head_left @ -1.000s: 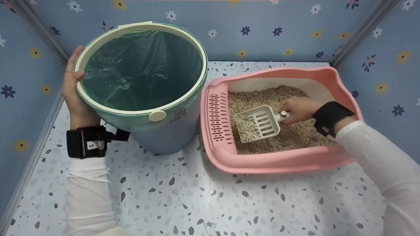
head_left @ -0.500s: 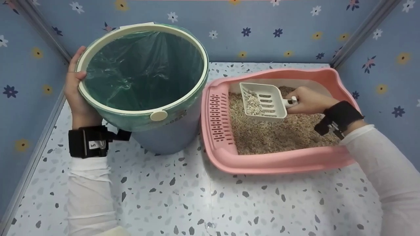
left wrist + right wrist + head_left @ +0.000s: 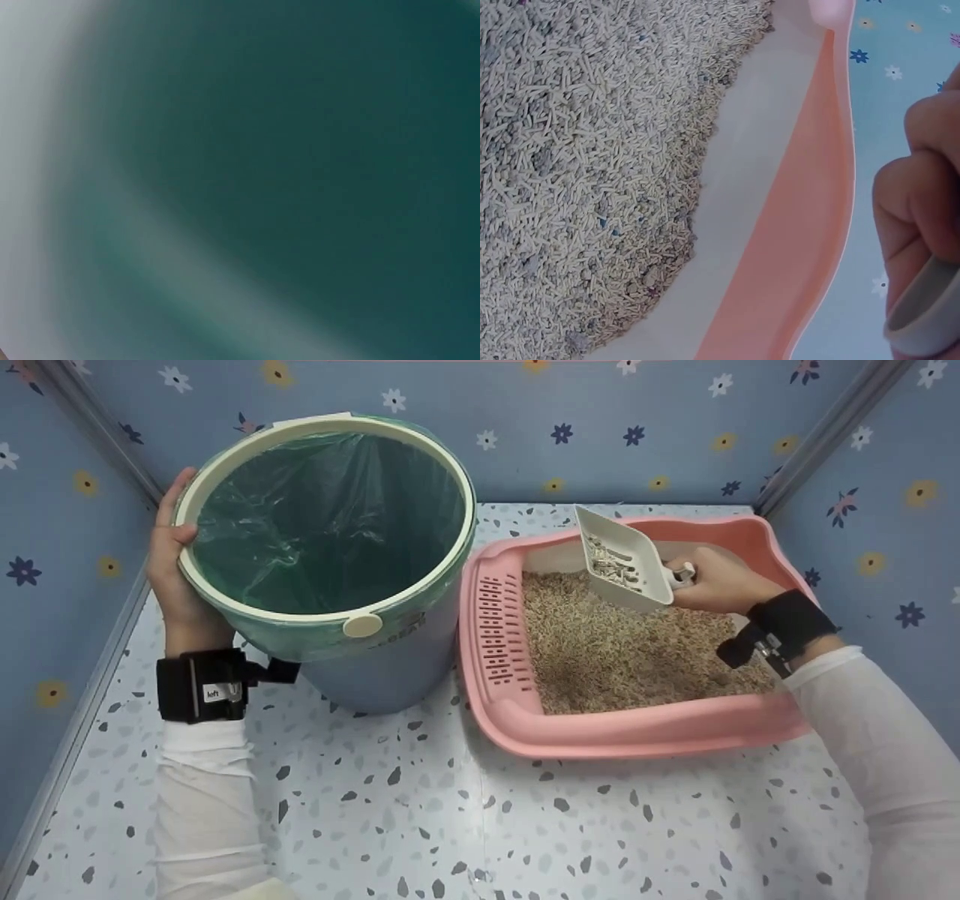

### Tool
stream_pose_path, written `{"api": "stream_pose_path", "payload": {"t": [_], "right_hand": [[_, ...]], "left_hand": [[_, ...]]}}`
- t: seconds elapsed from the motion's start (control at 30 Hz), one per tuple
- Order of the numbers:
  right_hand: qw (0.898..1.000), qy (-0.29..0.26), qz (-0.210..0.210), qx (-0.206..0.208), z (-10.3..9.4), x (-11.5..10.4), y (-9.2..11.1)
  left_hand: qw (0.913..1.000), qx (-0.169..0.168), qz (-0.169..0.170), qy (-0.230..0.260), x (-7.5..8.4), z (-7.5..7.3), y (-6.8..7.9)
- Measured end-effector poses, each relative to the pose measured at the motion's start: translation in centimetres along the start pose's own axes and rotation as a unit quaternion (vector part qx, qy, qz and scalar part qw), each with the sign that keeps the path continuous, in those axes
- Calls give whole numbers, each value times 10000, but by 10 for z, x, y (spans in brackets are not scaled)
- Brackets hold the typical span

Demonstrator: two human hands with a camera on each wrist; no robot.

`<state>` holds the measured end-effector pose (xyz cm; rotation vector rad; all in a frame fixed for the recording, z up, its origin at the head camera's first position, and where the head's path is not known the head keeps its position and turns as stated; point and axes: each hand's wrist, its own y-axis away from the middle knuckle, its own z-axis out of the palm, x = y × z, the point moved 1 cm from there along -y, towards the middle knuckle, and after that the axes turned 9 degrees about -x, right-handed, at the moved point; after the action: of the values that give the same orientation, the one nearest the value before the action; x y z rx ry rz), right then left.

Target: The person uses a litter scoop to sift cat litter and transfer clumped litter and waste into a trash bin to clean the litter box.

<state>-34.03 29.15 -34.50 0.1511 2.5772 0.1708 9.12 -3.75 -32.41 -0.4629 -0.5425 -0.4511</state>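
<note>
My right hand (image 3: 720, 580) grips the handle of a pale slotted litter scoop (image 3: 626, 562) above the pink litter box (image 3: 600, 731). The scoop is tilted, and some pellet litter lies in its pan. Below it, pellet litter (image 3: 615, 652) covers much of the box floor. In the right wrist view, curled fingers (image 3: 915, 195) wrap the scoop's handle. My left hand (image 3: 180, 577) holds the trash can (image 3: 375, 675) at its left rim, thumb over the edge and fingers along the outside. A green bag (image 3: 322, 525) lines the can. The left wrist view is blurred green.
The trash can leans beside the litter box's perforated left end (image 3: 499, 630) on a speckled floor (image 3: 375, 810). Blue flowered panels (image 3: 600, 435) enclose the back and both sides.
My right hand has lifted the scoop up from the litter and tilted it. Less litter shows in its pan now. The left hand and trash can have barely moved.
</note>
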Motion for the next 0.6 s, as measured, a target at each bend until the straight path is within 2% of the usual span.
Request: {"api": "stream_pose_path", "payload": {"t": [0.17, 0.3, 0.47, 0.6], "right_hand": [[9983, -546, 170, -68, -3, -2, 1], [9968, -769, 159, -128, -4, -2, 2], [9985, -548, -70, -48, -5, -1, 2], [9992, -207, -263, 206, -6, 0, 3]], "left_hand": [[9999, -6, -19, 115, 0, -1, 0], [9998, -11, -35, 183, 0, -1, 0], [9998, -17, -21, 221, 0, 0, 0], [9998, -23, -21, 204, 0, -1, -1]]}}
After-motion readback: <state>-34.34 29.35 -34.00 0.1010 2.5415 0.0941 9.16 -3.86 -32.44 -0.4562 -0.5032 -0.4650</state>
